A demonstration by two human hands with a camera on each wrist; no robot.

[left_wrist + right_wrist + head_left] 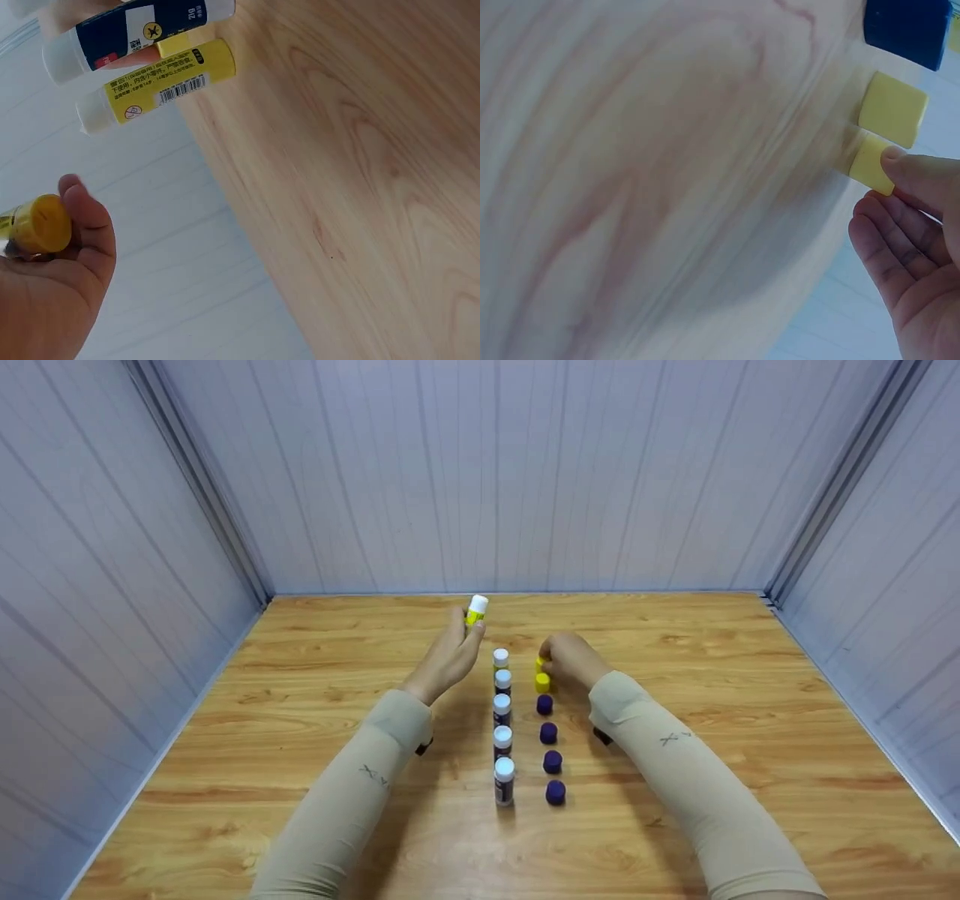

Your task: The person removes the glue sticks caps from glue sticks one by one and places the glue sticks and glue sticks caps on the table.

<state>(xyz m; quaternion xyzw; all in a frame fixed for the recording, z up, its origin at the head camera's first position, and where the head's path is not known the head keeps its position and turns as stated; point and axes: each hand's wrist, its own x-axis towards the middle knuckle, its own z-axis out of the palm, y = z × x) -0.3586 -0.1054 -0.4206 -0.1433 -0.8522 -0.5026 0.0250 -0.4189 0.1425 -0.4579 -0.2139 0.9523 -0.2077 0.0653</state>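
My left hand [444, 661] holds a yellow glue stick [476, 613] off the table, its white end up. In the left wrist view the yellow base of this glue stick [46, 223] shows beside curled fingers. To the right, my right hand [576, 658] pinches the farthest yellow cap [870, 163] between thumb and finger, at the table surface. Right beside it is a second yellow cap [894, 109]. Between the hands, another yellow glue stick [172, 84] stands upright at the far end of a row of dark blue glue sticks [504, 787] with white tops.
Several dark blue-purple caps [553, 762] continue the cap row toward the near side, parallel to the glue sticks. The wooden table [315, 780] is enclosed by pale panel walls [465, 472] at the back and both sides.
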